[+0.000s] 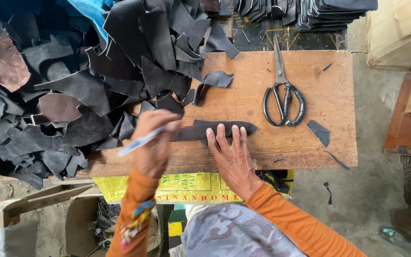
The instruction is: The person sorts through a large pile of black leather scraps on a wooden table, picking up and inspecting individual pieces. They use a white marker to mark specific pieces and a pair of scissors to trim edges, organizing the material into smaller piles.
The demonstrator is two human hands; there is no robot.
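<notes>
Pressing flat, the right hand (231,152) lays its extended, slightly spread fingers (224,138) across a long, narrow dark leather strip (215,129) on the wooden board (300,138); nothing is gripped, and the palm's weight appears to keep the strip from sliding. The left hand (154,143) is curled closed around a pale pen (139,143), with its tip angled toward the strip's left end, a position suited to marking along the edge. Black-handled scissors (284,97) lie closed to the right, well apart from both hands. A heap of dark leather offcuts (82,81) covers the board's left side, touching the strip's far end.
</notes>
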